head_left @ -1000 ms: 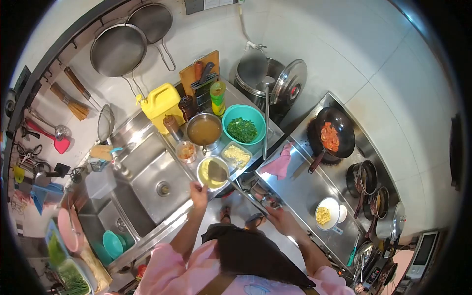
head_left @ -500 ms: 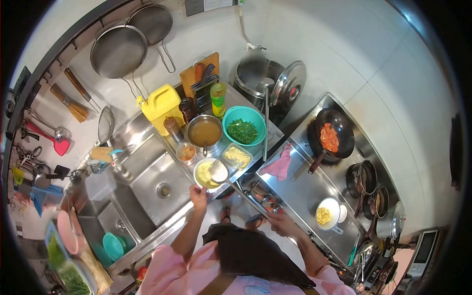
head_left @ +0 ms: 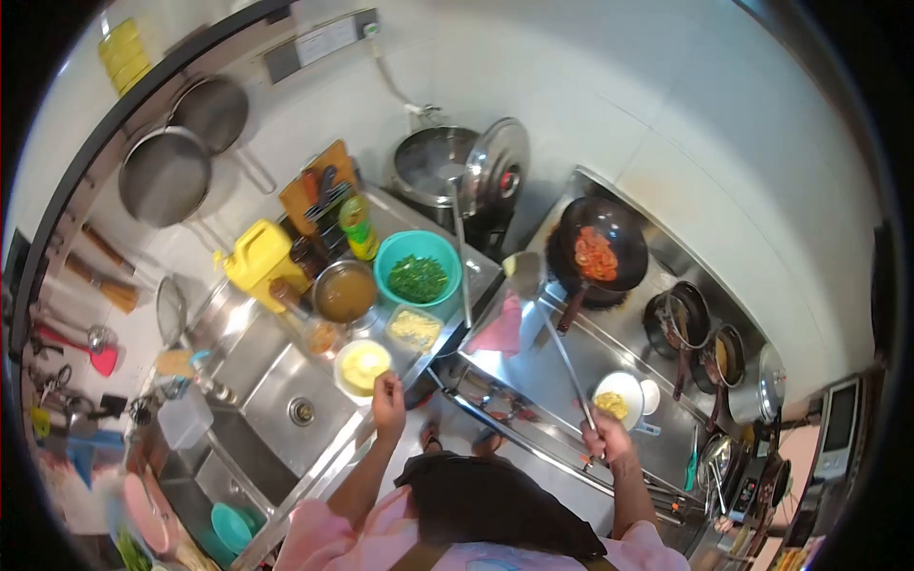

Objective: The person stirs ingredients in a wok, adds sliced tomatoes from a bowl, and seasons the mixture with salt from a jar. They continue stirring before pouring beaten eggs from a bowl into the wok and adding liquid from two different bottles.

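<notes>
left hand (head_left: pixel 388 403) — curled, held forward | right hand (head_left: pixel 606 440) — closed in a grip, outstretched

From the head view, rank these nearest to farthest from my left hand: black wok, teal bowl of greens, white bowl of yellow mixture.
Measured across the head view from the left hand:
1. White bowl of yellow mixture: right by the fingertips, on the counter.
2. Teal bowl of greens: farther ahead, slightly right.
3. Black wok: far right, ahead.

No readable text or labels.
</notes>
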Demonstrator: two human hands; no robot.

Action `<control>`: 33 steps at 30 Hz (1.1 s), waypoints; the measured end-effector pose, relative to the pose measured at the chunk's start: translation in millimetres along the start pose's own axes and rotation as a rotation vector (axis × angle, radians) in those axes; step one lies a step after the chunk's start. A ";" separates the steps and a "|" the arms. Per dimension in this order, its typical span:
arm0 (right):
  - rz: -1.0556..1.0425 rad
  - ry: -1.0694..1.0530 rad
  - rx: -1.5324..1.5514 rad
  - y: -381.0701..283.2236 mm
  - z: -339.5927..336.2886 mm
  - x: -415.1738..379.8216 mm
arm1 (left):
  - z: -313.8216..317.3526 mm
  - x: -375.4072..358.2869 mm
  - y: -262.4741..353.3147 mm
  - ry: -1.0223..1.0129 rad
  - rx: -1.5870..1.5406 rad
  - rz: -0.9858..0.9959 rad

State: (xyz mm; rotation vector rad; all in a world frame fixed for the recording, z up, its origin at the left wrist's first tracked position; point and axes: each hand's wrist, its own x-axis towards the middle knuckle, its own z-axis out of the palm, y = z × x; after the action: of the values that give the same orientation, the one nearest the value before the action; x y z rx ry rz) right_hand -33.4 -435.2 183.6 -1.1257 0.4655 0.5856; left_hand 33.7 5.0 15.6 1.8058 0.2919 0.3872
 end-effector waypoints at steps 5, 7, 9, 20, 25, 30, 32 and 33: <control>-0.409 0.480 -0.425 -61.6 -48.4 14.6 | 71.0 33.6 -43.2 -0.087 -0.277 -0.377; -0.568 0.808 -0.922 -65.9 -89.0 43.5 | 80.5 46.8 -37.1 -0.069 -0.291 -0.502; -0.633 0.996 -1.217 -80.9 -101.0 58.2 | 89.5 60.2 -42.1 -0.014 -0.271 -0.577; -0.717 1.107 -1.132 -85.8 -127.2 107.4 | 92.8 84.1 -38.6 0.047 -0.334 -0.684; -0.709 0.851 -0.901 -57.3 -158.0 120.6 | 90.2 51.0 -17.5 0.049 -0.415 -0.553; -0.069 0.312 -0.364 -92.3 -66.3 32.2 | 86.2 16.2 -26.0 0.030 -0.310 -0.405; 0.031 0.197 -0.521 -81.9 -57.7 32.0 | 83.6 10.5 -20.6 -0.005 -0.328 -0.366; 0.046 0.119 -0.634 -74.7 -51.4 32.4 | 83.4 10.4 -17.7 -0.028 -0.271 -0.339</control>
State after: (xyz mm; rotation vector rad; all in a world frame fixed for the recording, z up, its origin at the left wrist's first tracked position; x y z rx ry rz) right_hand 36.8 -499.7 196.8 -1.7639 0.4177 0.7341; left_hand 77.3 -59.7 -20.2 1.4623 0.4933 0.1523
